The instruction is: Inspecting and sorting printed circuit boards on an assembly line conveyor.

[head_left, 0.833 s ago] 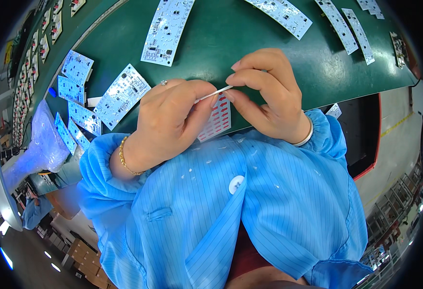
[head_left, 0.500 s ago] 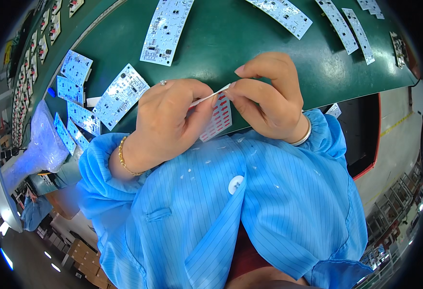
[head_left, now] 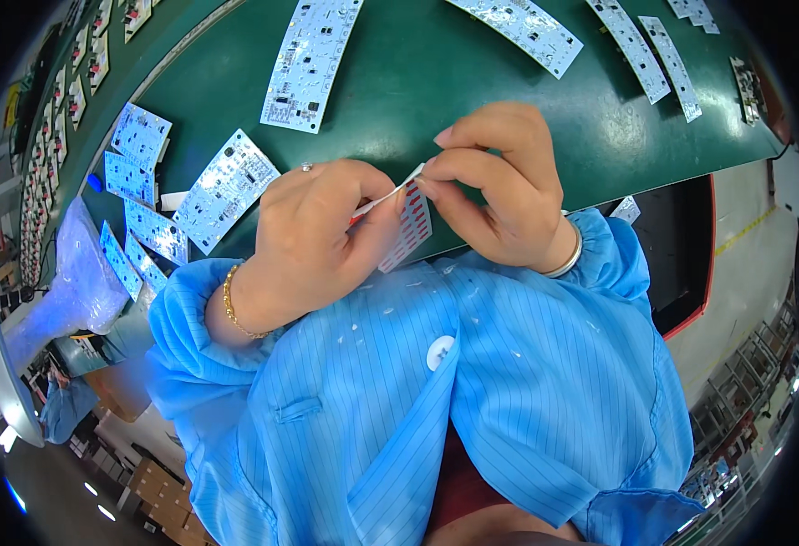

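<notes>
My left hand (head_left: 313,241) grips a sheet of small red arrow stickers (head_left: 410,235) between thumb and fingers. The sheet is bent over, its pale edge standing up and its printed face hanging below the fingers. On the right, my right hand (head_left: 507,191) pinches the upper edge of that sheet with thumb and forefinger, the other fingers curled. Whether a single sticker is between those fingertips is too small to tell. A white circuit board (head_left: 226,193) lies just left of my left hand, and another long board (head_left: 313,64) lies beyond it.
Several small boards (head_left: 155,227) lie in a loose group at the left, beside crumpled clear plastic wrap (head_left: 90,268). More boards (head_left: 631,45) rest at the far right of the green table (head_left: 399,100). A dark bin with a red rim (head_left: 711,246) stands at the right.
The sheet's upper edge has become more curved at the fingertips. Both hands keep hold of it and have shifted only slightly. The whole view has moved a little.
</notes>
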Available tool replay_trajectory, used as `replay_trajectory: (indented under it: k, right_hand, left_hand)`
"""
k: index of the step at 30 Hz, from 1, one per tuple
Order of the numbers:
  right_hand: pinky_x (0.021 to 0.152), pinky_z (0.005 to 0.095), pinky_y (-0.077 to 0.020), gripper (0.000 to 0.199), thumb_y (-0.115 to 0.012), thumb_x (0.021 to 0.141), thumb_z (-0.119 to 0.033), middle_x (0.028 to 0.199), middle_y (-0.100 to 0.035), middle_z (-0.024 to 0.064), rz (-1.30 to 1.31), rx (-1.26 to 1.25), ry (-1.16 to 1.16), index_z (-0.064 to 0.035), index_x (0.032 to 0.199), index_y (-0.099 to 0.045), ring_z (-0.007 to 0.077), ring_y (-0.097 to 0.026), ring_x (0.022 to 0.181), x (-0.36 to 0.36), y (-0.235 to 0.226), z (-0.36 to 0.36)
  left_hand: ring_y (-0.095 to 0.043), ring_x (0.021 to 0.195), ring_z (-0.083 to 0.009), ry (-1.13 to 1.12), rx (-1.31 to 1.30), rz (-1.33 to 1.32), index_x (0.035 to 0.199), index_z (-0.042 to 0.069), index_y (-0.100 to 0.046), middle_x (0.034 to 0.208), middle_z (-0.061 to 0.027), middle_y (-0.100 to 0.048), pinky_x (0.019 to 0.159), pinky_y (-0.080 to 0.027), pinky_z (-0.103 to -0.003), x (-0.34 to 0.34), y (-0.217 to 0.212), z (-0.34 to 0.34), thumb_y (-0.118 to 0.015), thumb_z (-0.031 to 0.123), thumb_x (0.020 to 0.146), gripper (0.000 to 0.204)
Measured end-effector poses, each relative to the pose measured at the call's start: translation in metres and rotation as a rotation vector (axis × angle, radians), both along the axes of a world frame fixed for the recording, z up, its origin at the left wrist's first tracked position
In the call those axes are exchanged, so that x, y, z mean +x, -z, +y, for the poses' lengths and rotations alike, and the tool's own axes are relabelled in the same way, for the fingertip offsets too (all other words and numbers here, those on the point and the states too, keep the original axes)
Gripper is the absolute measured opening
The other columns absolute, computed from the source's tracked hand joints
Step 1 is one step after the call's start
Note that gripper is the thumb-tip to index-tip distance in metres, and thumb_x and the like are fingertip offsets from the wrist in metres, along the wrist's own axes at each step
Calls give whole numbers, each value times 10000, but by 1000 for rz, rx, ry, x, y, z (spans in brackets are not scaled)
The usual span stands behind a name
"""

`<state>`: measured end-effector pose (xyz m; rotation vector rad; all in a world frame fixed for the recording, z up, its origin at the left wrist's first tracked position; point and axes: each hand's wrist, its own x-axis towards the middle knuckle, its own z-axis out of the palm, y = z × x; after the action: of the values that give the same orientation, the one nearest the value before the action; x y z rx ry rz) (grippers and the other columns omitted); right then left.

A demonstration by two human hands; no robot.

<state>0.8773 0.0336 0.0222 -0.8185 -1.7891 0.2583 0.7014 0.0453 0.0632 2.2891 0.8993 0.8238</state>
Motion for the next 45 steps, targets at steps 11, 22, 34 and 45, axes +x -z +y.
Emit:
replay_trajectory:
  k: [11, 22, 34, 45]
  right_hand:
    - [648, 351, -386, 184, -640, 558, -32, 899, -507, 110, -38, -18, -52, -44, 708, -534, 252, -490, 775, 5, -6, 6]
    - [779, 319, -362, 100, -610, 676, -58, 952, -460, 109, 109, -265, 167, -51, 730, -527, 226, -452, 895, 105, -16, -1]
    - [813, 242, -322, 139, -569, 751, -171, 990, -482, 51, 481, -684, 487, -36, 720, -567, 112, -456, 904, 270, -7, -2]
    - [727, 225, -365, 155, -560, 738, -181, 879, -523, 36, 143, -864, 393, -30, 709, -581, 115, -477, 801, 277, 5, 35]
  left_hand:
    - [-519, 493, -116, -75, -523, -101, 743, 7, -513, 611, -66, -545, 460, -397, -229, 1, -6, 6, -579, 42, 741, 75]
    - [-486, 569, -96, -213, -587, 156, 759, 17, -530, 606, -48, -516, 514, -394, -236, -8, -1, 4, -574, 94, 782, 92]
    - [-335, 510, -20, -102, -554, 56, 743, 23, -493, 581, 33, -441, 451, -251, -175, 7, 21, 6, -573, 86, 788, 111]
    - [-392, 540, -28, -52, -540, 126, 749, 12, -494, 609, 9, -472, 482, -310, -170, 16, 24, 10, -576, 71, 787, 108]
